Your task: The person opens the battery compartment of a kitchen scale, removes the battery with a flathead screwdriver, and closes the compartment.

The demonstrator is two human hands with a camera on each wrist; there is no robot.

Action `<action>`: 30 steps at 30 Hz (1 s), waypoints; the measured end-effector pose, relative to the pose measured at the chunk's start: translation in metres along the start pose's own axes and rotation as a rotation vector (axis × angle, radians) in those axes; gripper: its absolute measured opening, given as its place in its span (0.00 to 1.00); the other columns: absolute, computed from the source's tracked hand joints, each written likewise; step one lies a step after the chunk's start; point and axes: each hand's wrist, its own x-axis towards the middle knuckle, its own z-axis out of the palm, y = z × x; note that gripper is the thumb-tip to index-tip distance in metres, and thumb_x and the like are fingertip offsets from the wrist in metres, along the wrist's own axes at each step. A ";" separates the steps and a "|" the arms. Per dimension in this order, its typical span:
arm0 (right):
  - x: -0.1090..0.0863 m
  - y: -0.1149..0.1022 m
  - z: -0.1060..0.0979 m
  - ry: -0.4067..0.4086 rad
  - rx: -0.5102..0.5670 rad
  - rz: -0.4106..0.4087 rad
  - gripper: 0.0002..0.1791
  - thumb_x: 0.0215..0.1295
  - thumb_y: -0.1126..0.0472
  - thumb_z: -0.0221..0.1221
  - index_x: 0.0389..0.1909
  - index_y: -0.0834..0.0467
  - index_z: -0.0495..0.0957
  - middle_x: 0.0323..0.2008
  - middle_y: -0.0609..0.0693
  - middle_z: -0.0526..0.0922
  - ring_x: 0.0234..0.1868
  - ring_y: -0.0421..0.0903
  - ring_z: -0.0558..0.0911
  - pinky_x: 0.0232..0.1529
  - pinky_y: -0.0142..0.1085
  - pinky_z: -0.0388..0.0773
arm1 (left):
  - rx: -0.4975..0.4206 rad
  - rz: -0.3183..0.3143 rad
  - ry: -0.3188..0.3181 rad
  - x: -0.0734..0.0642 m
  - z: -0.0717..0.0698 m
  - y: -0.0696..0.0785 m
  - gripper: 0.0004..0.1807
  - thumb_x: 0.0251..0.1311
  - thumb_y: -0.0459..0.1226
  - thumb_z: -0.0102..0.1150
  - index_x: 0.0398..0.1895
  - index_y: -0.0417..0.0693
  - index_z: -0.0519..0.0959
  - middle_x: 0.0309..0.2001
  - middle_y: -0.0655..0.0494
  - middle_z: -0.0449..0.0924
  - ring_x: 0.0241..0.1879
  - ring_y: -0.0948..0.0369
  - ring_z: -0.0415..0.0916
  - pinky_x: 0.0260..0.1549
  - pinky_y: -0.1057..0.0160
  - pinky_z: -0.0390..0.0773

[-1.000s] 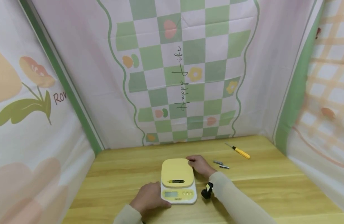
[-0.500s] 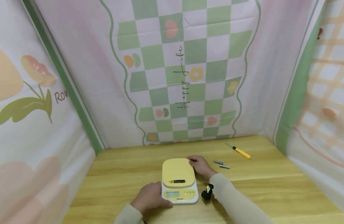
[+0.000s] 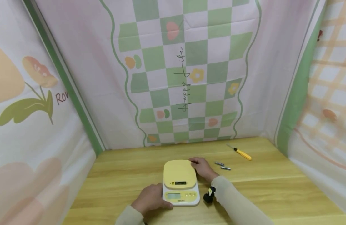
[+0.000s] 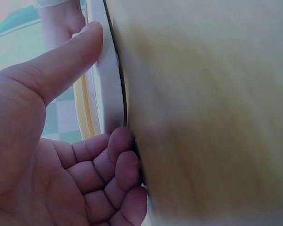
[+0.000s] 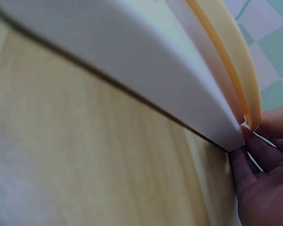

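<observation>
A kitchen scale (image 3: 179,173) with a yellow weighing plate and a white base sits on the wooden table, its display (image 3: 173,196) facing me and showing no readable figures. My left hand (image 3: 151,197) grips its near left corner. In the left wrist view the left thumb (image 4: 78,54) lies along the white base (image 4: 107,80), while the curled fingertips (image 4: 127,167) meet its lower edge. At the far right corner, my right hand (image 3: 203,167) pinches the scale. The right wrist view shows the right fingers (image 5: 264,150) at that corner, by the yellow plate (image 5: 240,61) and white base.
Two small silver cylinders, battery-like (image 3: 225,168), lie right of the scale. Farther back right is a yellow-handled screwdriver (image 3: 243,154). A black wrist camera (image 3: 209,196) is on the right wrist. Patterned cloth walls (image 3: 173,90) enclose the table (image 3: 116,175) at the back and sides.
The kitchen scale has shifted very slightly to the right between the hands. Both hands keep their hold on it; the cylinders and screwdriver stay where they were.
</observation>
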 end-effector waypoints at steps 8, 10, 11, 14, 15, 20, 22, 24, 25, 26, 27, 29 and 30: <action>-0.002 0.002 -0.001 0.018 -0.023 -0.006 0.15 0.72 0.68 0.51 0.56 0.66 0.78 0.53 0.59 0.80 0.57 0.58 0.75 0.57 0.53 0.73 | 0.000 0.003 -0.008 0.000 -0.001 0.001 0.34 0.32 0.63 0.76 0.43 0.57 0.79 0.31 0.68 0.78 0.28 0.66 0.72 0.34 0.58 0.77; -0.003 0.003 -0.002 0.016 -0.012 -0.004 0.16 0.72 0.68 0.51 0.56 0.66 0.77 0.54 0.59 0.79 0.57 0.58 0.75 0.58 0.53 0.73 | -0.004 0.005 -0.009 0.000 -0.001 0.002 0.35 0.32 0.63 0.76 0.43 0.56 0.79 0.31 0.67 0.78 0.28 0.66 0.72 0.34 0.58 0.78; -0.003 0.003 -0.002 0.015 -0.004 -0.005 0.16 0.72 0.67 0.51 0.57 0.66 0.77 0.54 0.59 0.79 0.57 0.58 0.75 0.58 0.53 0.73 | -0.002 0.004 -0.010 0.000 -0.002 0.002 0.35 0.32 0.63 0.76 0.43 0.56 0.79 0.31 0.67 0.78 0.28 0.66 0.72 0.34 0.57 0.78; -0.003 0.004 -0.003 0.006 0.007 -0.014 0.17 0.73 0.66 0.51 0.58 0.66 0.76 0.55 0.60 0.78 0.58 0.59 0.74 0.59 0.54 0.72 | 0.003 0.003 -0.013 0.001 -0.003 0.002 0.36 0.32 0.63 0.76 0.44 0.55 0.78 0.31 0.66 0.79 0.29 0.65 0.72 0.35 0.57 0.78; -0.004 0.004 -0.004 0.002 0.009 -0.019 0.17 0.73 0.66 0.51 0.59 0.66 0.75 0.56 0.60 0.78 0.59 0.59 0.74 0.59 0.54 0.72 | 0.006 0.006 -0.014 0.001 -0.003 0.002 0.36 0.33 0.63 0.76 0.45 0.56 0.78 0.32 0.66 0.79 0.29 0.65 0.72 0.34 0.57 0.78; -0.006 0.007 -0.005 -0.030 0.010 -0.044 0.19 0.75 0.63 0.49 0.62 0.66 0.73 0.60 0.62 0.74 0.62 0.61 0.70 0.62 0.55 0.68 | 0.006 0.026 -0.012 0.000 -0.004 0.001 0.35 0.34 0.63 0.75 0.45 0.56 0.78 0.31 0.67 0.79 0.28 0.66 0.72 0.34 0.58 0.77; -0.007 0.007 -0.005 -0.041 0.014 -0.050 0.20 0.75 0.63 0.48 0.63 0.66 0.72 0.62 0.63 0.73 0.64 0.62 0.68 0.63 0.56 0.66 | 0.007 0.041 -0.006 -0.001 -0.004 0.001 0.35 0.34 0.63 0.75 0.45 0.57 0.78 0.31 0.68 0.78 0.28 0.67 0.72 0.34 0.59 0.78; -0.007 0.008 -0.004 -0.055 0.020 -0.053 0.20 0.76 0.63 0.47 0.64 0.66 0.71 0.63 0.63 0.72 0.65 0.63 0.67 0.64 0.56 0.65 | 0.013 0.050 -0.002 -0.001 -0.003 0.000 0.34 0.35 0.63 0.75 0.44 0.57 0.78 0.31 0.69 0.78 0.28 0.67 0.72 0.34 0.59 0.77; -0.008 0.008 -0.004 -0.059 0.022 -0.053 0.20 0.76 0.63 0.47 0.64 0.66 0.71 0.63 0.63 0.71 0.65 0.63 0.66 0.64 0.56 0.64 | 0.015 0.054 0.001 -0.001 -0.002 0.000 0.34 0.35 0.63 0.74 0.44 0.57 0.78 0.30 0.69 0.78 0.28 0.67 0.72 0.34 0.59 0.77; -0.008 0.008 -0.004 -0.061 0.025 -0.051 0.20 0.76 0.63 0.47 0.64 0.66 0.70 0.63 0.63 0.71 0.66 0.62 0.66 0.65 0.56 0.64 | 0.016 0.059 0.005 -0.002 -0.002 0.000 0.34 0.35 0.63 0.74 0.44 0.57 0.78 0.30 0.69 0.77 0.28 0.67 0.72 0.33 0.60 0.77; -0.008 0.008 -0.003 -0.063 0.027 -0.052 0.21 0.76 0.63 0.47 0.64 0.67 0.70 0.63 0.63 0.71 0.66 0.62 0.66 0.65 0.56 0.63 | 0.017 0.062 0.008 -0.002 -0.002 -0.001 0.33 0.36 0.62 0.74 0.44 0.56 0.78 0.30 0.69 0.77 0.28 0.67 0.72 0.33 0.60 0.77; -0.008 0.007 -0.003 -0.067 0.032 -0.053 0.21 0.76 0.63 0.47 0.65 0.67 0.69 0.64 0.63 0.70 0.66 0.62 0.65 0.66 0.56 0.63 | 0.013 0.061 0.011 -0.002 -0.001 -0.002 0.34 0.36 0.62 0.74 0.45 0.56 0.78 0.30 0.69 0.77 0.28 0.67 0.71 0.32 0.60 0.77; -0.008 0.007 -0.002 -0.068 0.036 -0.048 0.21 0.76 0.63 0.47 0.65 0.66 0.69 0.64 0.62 0.70 0.67 0.62 0.65 0.66 0.56 0.62 | 0.010 0.063 0.012 -0.002 -0.001 -0.002 0.34 0.36 0.62 0.74 0.45 0.56 0.78 0.30 0.69 0.77 0.28 0.67 0.71 0.32 0.60 0.77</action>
